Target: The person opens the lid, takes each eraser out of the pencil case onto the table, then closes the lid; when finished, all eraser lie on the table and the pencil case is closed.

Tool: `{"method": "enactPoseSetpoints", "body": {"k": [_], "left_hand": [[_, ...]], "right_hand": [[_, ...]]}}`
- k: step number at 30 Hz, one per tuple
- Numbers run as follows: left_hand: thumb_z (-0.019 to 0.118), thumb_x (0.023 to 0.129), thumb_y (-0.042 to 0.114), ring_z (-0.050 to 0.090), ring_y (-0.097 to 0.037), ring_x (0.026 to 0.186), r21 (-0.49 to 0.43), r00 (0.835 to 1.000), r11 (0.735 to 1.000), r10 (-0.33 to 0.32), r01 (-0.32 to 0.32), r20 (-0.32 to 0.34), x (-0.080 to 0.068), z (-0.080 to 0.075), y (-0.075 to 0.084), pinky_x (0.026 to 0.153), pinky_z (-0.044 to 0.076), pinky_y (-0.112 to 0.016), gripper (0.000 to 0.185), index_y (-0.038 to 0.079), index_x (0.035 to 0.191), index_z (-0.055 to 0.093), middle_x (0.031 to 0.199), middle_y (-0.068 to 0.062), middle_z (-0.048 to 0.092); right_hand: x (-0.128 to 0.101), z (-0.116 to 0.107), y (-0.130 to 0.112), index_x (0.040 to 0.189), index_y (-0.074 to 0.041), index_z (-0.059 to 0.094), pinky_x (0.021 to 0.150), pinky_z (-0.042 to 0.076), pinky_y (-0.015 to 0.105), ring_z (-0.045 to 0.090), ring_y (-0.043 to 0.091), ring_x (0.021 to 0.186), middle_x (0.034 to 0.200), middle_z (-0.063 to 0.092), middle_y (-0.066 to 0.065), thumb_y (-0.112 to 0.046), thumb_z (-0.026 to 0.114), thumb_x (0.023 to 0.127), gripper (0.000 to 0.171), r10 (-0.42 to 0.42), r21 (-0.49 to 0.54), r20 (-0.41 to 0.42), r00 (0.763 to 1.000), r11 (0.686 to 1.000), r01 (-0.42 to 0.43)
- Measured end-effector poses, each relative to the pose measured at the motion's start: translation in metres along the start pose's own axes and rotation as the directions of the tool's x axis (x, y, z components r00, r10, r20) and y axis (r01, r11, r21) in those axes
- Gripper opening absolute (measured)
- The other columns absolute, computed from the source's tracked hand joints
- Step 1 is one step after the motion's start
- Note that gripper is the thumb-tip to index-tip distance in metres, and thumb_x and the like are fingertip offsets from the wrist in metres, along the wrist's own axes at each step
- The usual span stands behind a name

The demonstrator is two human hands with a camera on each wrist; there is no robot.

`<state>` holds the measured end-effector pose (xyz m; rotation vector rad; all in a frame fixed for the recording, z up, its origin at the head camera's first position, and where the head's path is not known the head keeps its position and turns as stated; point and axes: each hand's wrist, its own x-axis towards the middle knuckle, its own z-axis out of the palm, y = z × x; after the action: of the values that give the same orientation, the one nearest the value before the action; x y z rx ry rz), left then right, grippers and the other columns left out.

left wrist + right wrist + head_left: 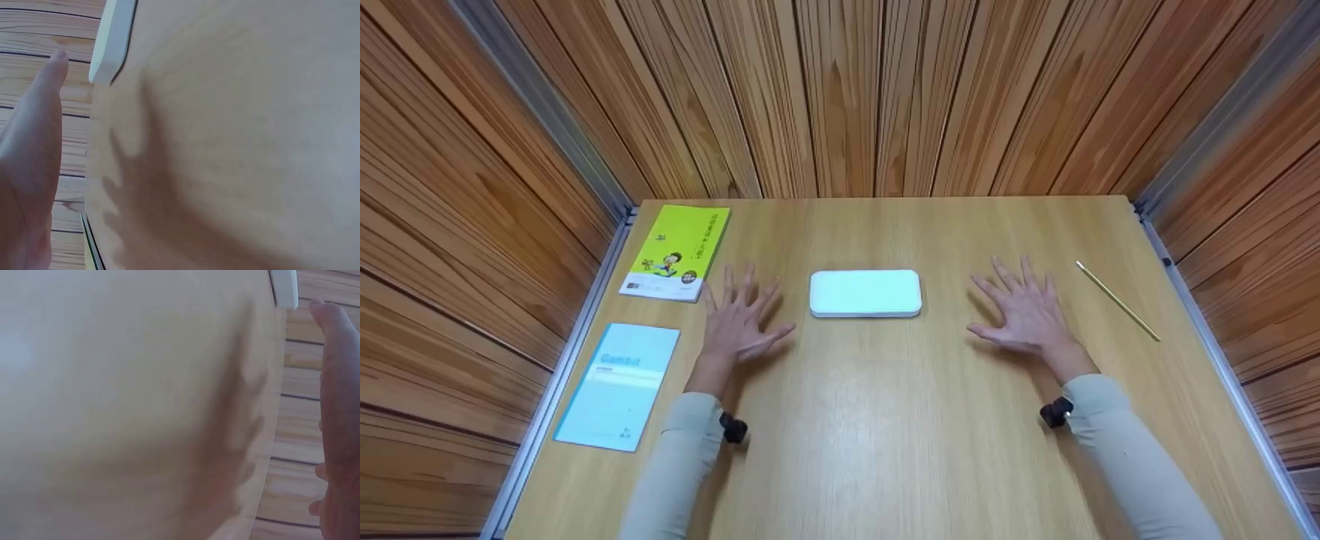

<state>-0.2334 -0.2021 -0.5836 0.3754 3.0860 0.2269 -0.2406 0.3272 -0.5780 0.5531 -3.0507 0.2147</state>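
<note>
In the head view a white rounded case (865, 293) lies flat at the middle of the table, between the two hands and apart from both. My left hand (739, 321) hovers palm down with its fingers spread, and holds nothing. Its fingertips are close to a thick yellow-green book (679, 251); I cannot tell whether they touch it. On the other side my right hand (1024, 311) is likewise spread above the table, holding nothing. A thin gold stick (1117, 300) lies to its right. Each wrist view shows the hand's shadow on the table and a corner of the white case (112, 48).
A light blue booklet (619, 386) marked "Gambit" lies at the left, nearer than the yellow-green book. The wooden table (870, 435) is bordered by metal rails at its sides. Wood-panelled walls (840, 97) stand behind it and on both sides.
</note>
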Motion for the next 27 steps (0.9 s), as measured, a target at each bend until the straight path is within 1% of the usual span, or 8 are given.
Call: {"method": "enactPoseSetpoints", "body": {"k": [5, 7, 12, 17, 20, 23, 27], "left_hand": [[0.05, 0.098, 0.087, 0.001, -0.057, 0.176, -0.043, 1.0, 0.999, 0.02, -0.02, 0.01, 0.013, 0.003, 0.012, 0.13, 0.004, -0.089, 0.098, 0.037, 0.179, 0.029, 0.193, -0.016, 0.003], [0.053, 0.097, 0.086, 0.003, -0.056, 0.176, -0.073, 0.999, 0.997, 0.03, -0.029, 0.01, 0.018, 0.004, 0.017, 0.131, 0.003, -0.088, 0.099, 0.036, 0.18, 0.029, 0.193, -0.017, 0.003], [0.06, 0.095, 0.084, 0.002, -0.053, 0.177, -0.154, 0.999, 0.987, 0.054, -0.053, 0.002, 0.028, 0.006, 0.03, 0.133, 0.001, -0.087, 0.106, 0.032, 0.181, 0.027, 0.192, -0.02, 0.004], [0.068, 0.091, 0.083, 0.0, -0.051, 0.178, -0.241, 0.999, 0.97, 0.043, -0.043, -0.003, 0.037, 0.008, 0.04, 0.135, 0.001, -0.083, 0.112, 0.031, 0.181, 0.025, 0.192, -0.02, 0.004], [0.074, 0.088, 0.081, 0.004, -0.05, 0.178, -0.28, 0.999, 0.959, 0.038, -0.046, -0.032, 0.044, 0.009, 0.046, 0.136, 0.002, -0.082, 0.114, 0.032, 0.18, 0.028, 0.192, -0.02, 0.01], [0.078, 0.085, 0.079, 0.011, -0.049, 0.178, -0.3, 0.996, 0.952, 0.042, -0.063, -0.079, 0.052, 0.012, 0.053, 0.136, 0.006, -0.082, 0.114, 0.032, 0.178, 0.033, 0.19, -0.021, 0.018], [0.083, 0.082, 0.078, 0.02, -0.048, 0.177, -0.322, 0.99, 0.943, 0.049, -0.09, -0.134, 0.059, 0.016, 0.061, 0.137, 0.011, -0.081, 0.113, 0.03, 0.175, 0.041, 0.188, -0.02, 0.025]], "right_hand": [[0.015, 0.002, -0.017, 0.176, -0.031, 0.039, 0.126, 0.01, 0.093, 0.014, 0.065, 0.171, 0.189, 0.025, 0.019, -0.078, 0.069, 0.092, 0.101, -0.027, 0.042, 0.007, 1.0, 0.999, 0.027], [0.021, 0.001, -0.023, 0.177, -0.031, 0.038, 0.128, 0.01, 0.092, 0.014, 0.063, 0.172, 0.189, 0.024, 0.018, -0.077, 0.07, 0.092, 0.101, -0.039, 0.071, 0.016, 0.999, 0.997, 0.037], [0.036, 0.0, -0.038, 0.177, -0.028, 0.037, 0.132, 0.014, 0.087, 0.013, 0.058, 0.174, 0.189, 0.023, 0.019, -0.075, 0.073, 0.091, 0.105, -0.06, 0.12, 0.046, 0.997, 0.991, 0.055], [0.051, -0.001, -0.054, 0.178, -0.027, 0.036, 0.133, 0.016, 0.084, 0.012, 0.056, 0.175, 0.189, 0.022, 0.02, -0.071, 0.078, 0.091, 0.106, -0.09, 0.159, 0.052, 0.995, 0.984, 0.081], [0.058, -0.002, -0.065, 0.178, -0.028, 0.036, 0.133, 0.017, 0.084, 0.014, 0.056, 0.175, 0.189, 0.022, 0.02, -0.07, 0.08, 0.091, 0.107, -0.113, 0.172, 0.043, 0.993, 0.98, 0.104], [0.065, -0.003, -0.074, 0.178, -0.029, 0.036, 0.134, 0.017, 0.082, 0.016, 0.055, 0.175, 0.189, 0.023, 0.02, -0.069, 0.082, 0.09, 0.106, -0.129, 0.186, 0.032, 0.991, 0.975, 0.121], [0.072, 0.0, -0.086, 0.176, -0.028, 0.041, 0.135, 0.018, 0.081, 0.019, 0.054, 0.175, 0.188, 0.026, 0.02, -0.066, 0.085, 0.09, 0.104, -0.151, 0.214, 0.01, 0.988, 0.966, 0.146]]}}
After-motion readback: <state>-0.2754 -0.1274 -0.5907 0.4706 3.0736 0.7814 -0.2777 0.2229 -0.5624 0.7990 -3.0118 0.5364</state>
